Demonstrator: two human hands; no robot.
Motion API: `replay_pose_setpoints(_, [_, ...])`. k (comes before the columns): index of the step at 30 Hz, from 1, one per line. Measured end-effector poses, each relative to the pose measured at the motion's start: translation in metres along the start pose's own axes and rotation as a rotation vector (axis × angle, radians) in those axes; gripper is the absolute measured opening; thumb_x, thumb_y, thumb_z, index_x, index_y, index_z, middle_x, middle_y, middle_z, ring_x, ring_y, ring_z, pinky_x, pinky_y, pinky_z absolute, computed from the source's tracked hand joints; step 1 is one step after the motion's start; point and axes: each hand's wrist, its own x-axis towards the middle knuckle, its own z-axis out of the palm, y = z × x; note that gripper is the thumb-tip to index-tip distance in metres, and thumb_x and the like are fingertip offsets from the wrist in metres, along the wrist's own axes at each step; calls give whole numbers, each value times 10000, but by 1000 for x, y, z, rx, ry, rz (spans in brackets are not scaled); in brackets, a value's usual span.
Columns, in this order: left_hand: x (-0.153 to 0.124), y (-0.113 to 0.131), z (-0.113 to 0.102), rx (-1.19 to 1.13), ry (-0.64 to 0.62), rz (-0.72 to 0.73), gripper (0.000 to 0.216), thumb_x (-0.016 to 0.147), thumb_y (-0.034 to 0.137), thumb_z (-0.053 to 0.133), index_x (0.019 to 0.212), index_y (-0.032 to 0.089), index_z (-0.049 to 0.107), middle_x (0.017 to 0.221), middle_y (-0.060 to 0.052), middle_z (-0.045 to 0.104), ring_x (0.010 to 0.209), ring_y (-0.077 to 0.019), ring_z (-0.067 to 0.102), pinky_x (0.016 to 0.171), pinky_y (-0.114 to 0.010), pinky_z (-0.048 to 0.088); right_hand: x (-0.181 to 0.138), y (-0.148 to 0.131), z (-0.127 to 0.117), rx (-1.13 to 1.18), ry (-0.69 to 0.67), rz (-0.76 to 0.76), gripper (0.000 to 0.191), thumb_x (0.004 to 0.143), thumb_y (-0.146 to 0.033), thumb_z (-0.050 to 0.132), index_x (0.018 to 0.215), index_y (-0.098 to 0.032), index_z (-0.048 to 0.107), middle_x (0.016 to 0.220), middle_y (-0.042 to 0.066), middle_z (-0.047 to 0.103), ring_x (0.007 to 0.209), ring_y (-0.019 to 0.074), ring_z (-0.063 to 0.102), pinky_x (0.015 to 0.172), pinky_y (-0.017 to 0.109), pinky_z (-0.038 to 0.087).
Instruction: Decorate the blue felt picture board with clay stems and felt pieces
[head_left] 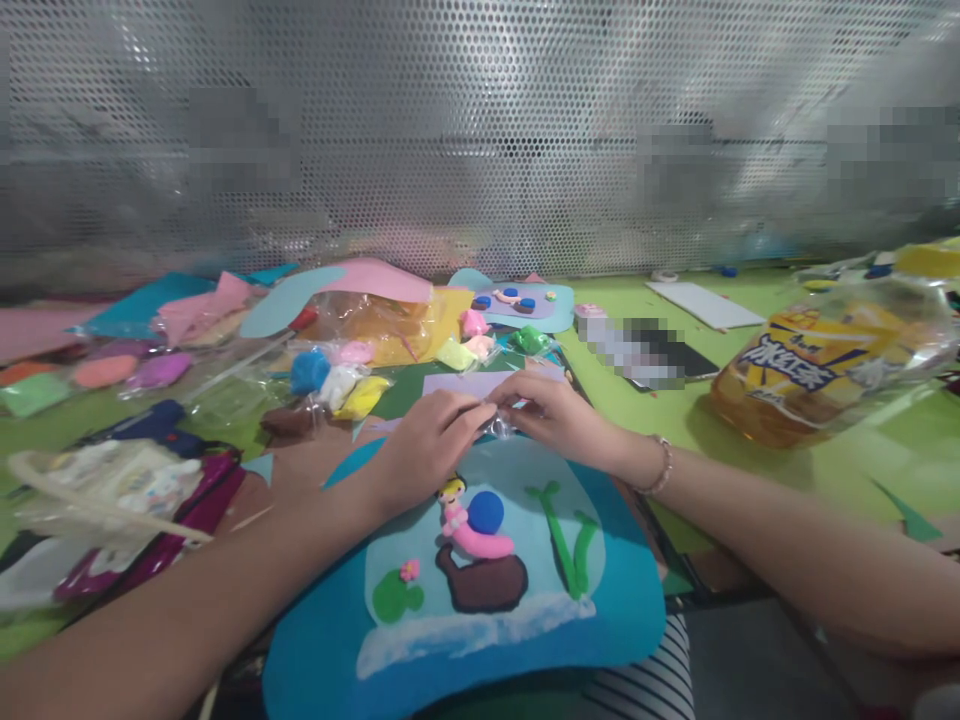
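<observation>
My left hand (431,445) and my right hand (559,418) meet above the far edge of a blue craft board (630,630). Both have their fingers closed on a small clear plastic bag (498,428); its contents are mostly hidden by the fingers. On the board's pale blue centre is a clay mermaid (480,540) with yellow hair and a pink tail. A blue clay ball (486,512) touches the tail. Below it lies a brown clay shape (491,582), with green clay seaweed (566,545) at the right and a green lily pad (396,597) at the left. White clay (480,635) runs along the bottom.
Several bagged clay lumps (337,380) lie beyond the left hand, near coloured foam sheets (337,285). A second craft board (555,310) is at the back. A phone (652,352) and a large tea bottle (810,370) stand right; a maroon pouch (202,500) lies left.
</observation>
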Motion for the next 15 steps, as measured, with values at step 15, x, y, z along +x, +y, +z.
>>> replay_pose_setpoints(15, [-1,1,1,27,-53,22,279,944,172,355,1189,183,490,1024,-94,565,932,-204,533,824,-355,465,-2,0,4,23,-59,-3,111,790,-118,501,866,-180,552,891,49,559,794,131,569,704,259,521])
